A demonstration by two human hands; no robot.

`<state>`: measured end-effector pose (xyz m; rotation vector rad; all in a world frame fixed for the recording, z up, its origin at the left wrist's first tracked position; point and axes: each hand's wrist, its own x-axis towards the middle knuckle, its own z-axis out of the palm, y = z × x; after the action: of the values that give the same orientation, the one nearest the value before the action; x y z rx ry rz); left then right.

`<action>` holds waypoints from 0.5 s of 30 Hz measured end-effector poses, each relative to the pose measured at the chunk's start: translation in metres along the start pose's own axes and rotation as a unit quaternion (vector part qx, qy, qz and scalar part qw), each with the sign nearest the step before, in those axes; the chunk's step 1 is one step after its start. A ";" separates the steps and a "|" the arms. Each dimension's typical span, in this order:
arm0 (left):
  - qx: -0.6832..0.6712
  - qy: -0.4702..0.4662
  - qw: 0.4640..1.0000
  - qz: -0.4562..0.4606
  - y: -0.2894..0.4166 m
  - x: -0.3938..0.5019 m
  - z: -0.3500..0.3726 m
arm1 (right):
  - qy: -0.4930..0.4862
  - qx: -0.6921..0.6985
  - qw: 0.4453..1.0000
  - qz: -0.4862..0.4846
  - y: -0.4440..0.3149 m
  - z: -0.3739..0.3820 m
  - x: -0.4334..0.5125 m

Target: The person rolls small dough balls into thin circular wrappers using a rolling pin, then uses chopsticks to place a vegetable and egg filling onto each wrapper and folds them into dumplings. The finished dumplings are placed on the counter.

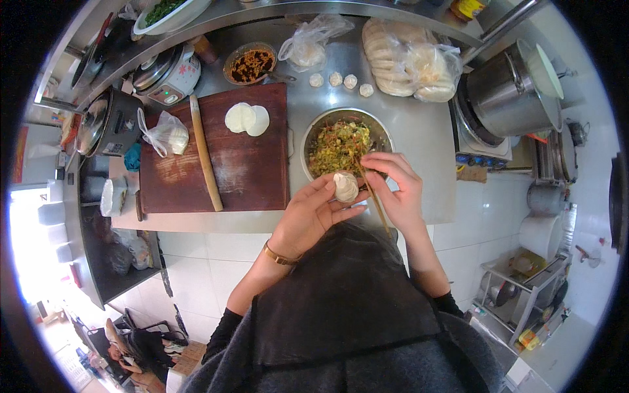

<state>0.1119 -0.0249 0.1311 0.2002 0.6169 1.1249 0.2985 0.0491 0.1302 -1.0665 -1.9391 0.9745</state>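
My left hand [314, 209] holds a pleated dough bun [346, 187] in its fingers, at the near rim of a steel bowl [305, 142]. Chopped vegetable filling [339, 142] lies in that bowl. My right hand [393, 184], just right of the bun, grips a pair of chopsticks [377, 202] that slant down towards me. Left of the bowl, two stacks of round dough wrappers [247, 119] overlap on a dark red board [245, 167]. A wooden rolling pin [205, 154] lies across the board. Several small pleated dough pieces [335, 79] sit behind the bowl.
A bag of flat breads [413, 64] stands back right, beside a large pot [511, 93] on a stove. A bowl of dark sauce [250, 64], a rice cooker [169, 76] and a knotted plastic bag [172, 135] are at the left. Another person [132, 353] is far lower left.
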 end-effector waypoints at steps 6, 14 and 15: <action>-0.046 -0.065 0.996 -0.046 -0.004 0.001 -0.003 | -0.112 -0.051 0.985 -0.124 -0.021 -0.001 0.003; -0.019 -0.025 0.996 -0.084 -0.007 0.005 -0.007 | -0.132 -0.051 0.983 -0.120 -0.018 0.000 0.000; -0.002 -0.013 0.996 -0.090 -0.007 0.007 -0.009 | -0.138 -0.044 0.982 -0.119 -0.016 0.000 0.000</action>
<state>0.1141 -0.0231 0.1180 0.1527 0.5975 0.9488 0.2926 0.0425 0.1439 -0.7534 -2.2937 0.9479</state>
